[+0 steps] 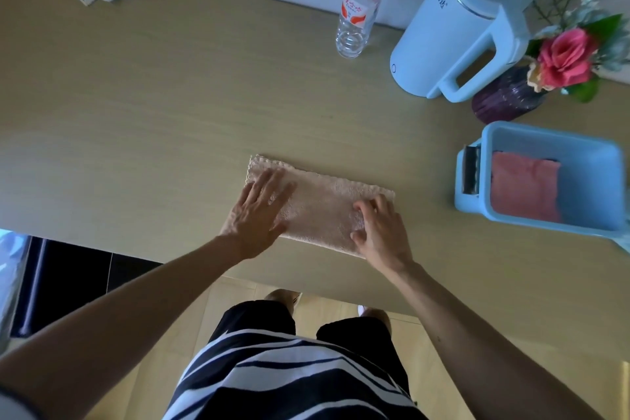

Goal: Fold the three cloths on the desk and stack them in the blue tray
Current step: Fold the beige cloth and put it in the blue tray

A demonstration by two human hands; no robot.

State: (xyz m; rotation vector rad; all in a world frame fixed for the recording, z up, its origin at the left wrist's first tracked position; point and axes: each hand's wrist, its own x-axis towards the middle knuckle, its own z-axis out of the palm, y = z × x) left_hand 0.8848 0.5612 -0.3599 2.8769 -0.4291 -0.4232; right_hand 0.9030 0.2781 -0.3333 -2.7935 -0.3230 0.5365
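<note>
Head view: beige cloth [320, 206] soft, limp, light — best pinched at right-end corners. Left hand [260, 211] flat, open, pressing; right hand [378, 227] curled, holding nothing.

A home room, by the look of its wooden desk [170, 106] against a white wall. At the desk's far right stand an electric kettle [467, 27], a water bottle [358, 10] and a vase of flowers [531, 85].

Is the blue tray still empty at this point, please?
No, a folded pink cloth already lies in the left part of the blue tray, on top of something darker.
</note>
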